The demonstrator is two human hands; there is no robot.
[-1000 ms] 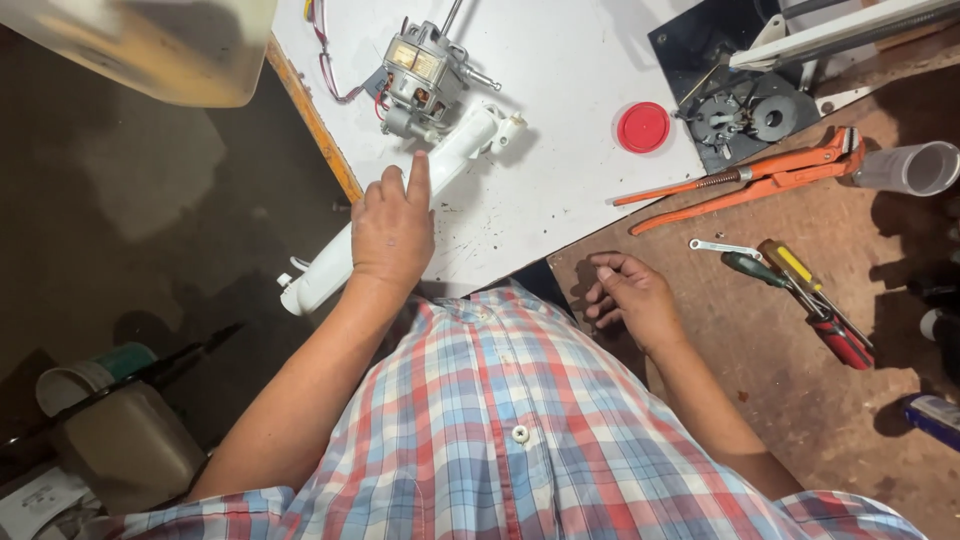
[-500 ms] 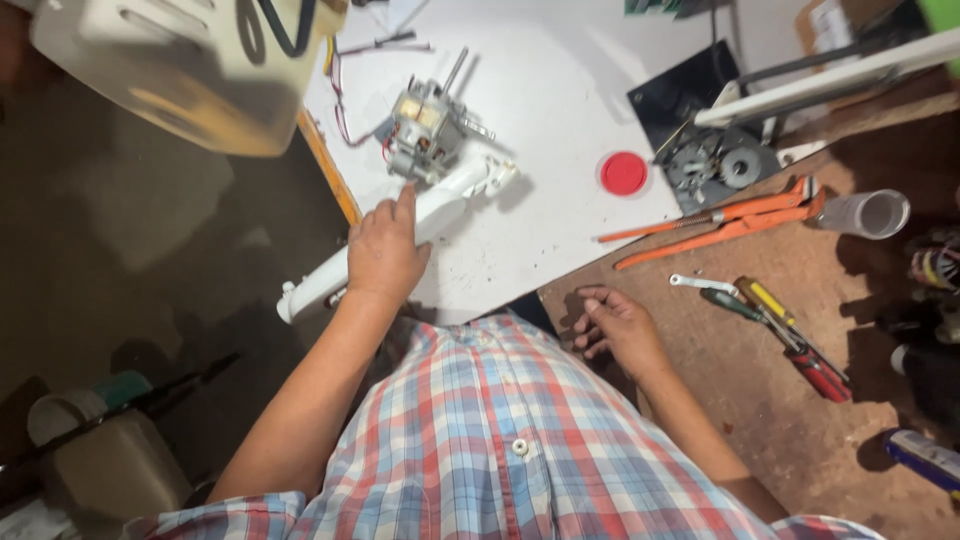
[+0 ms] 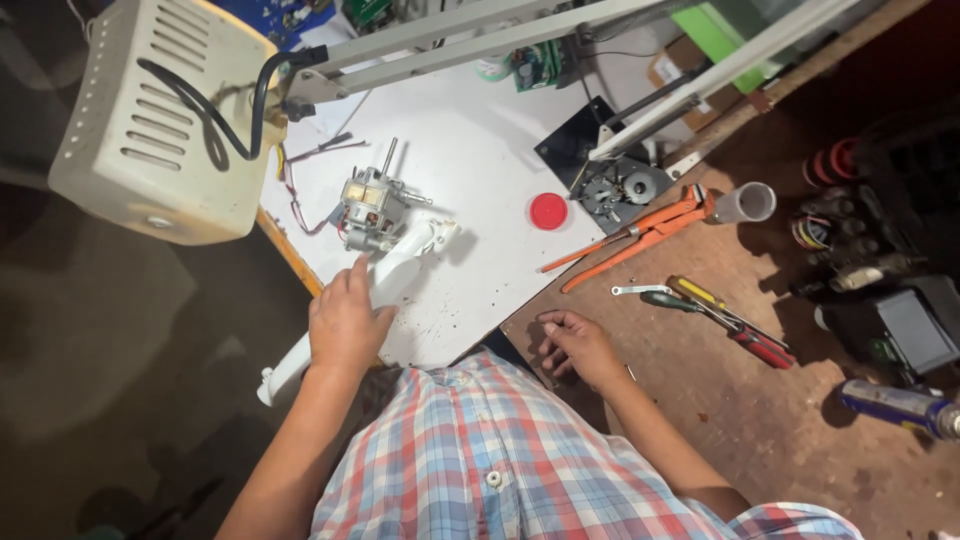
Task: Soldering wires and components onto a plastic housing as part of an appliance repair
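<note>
Left hand (image 3: pixel 345 325) gripped the white fan stem (image 3: pixel 372 300) at the white board's (image 3: pixel 480 180) near edge, its axis running toward the motor (image 3: pixel 368 212); right hand (image 3: pixel 578 348) rested farther off, loosely curled, empty.

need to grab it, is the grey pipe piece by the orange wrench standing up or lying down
Lying down: the grey pipe piece rests on its side on the brown bench, open end showing, beside the orange wrench.

- A white board (image 3: pixel 480 150), speckled with dark marks, rests as a work surface at the left end of a brown wooden bench (image 3: pixel 760 420).
- The floor (image 3: pixel 110 360) to the left is dark and dim.
- A cream vented lamp housing (image 3: pixel 150 120) hangs on a grey metal arm (image 3: pixel 450 40), lighting the board brightly.
</note>
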